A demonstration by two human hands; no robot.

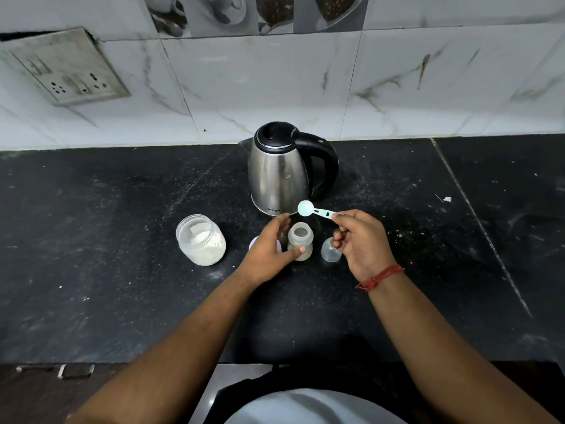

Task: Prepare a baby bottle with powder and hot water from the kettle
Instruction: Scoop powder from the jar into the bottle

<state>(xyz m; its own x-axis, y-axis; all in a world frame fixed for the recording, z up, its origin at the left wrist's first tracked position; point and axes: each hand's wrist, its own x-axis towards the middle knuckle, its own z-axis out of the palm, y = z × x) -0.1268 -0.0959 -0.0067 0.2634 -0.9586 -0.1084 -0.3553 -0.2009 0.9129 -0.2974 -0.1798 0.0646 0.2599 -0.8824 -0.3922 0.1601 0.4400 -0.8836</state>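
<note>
Green measuring scoop [316, 210] pinched by right hand [360, 243] | left hand [269, 246] grips open baby bottle [300, 241] | kettle [279, 172] behind on bench [107, 286]

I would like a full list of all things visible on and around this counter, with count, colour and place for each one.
kettle: one, steel with black handle, back centre of counter
jar: one, clear, white powder inside, open, left of bottle
bottle: one, clear, open, centre
cap: one, clear, right of bottle
scoop: one, pale green, held above bottle
counter: one, black
socket plate: one, grey, wall, left
left hand: touches bottle
right hand: pinches scoop handle; red thread on wrist
</note>
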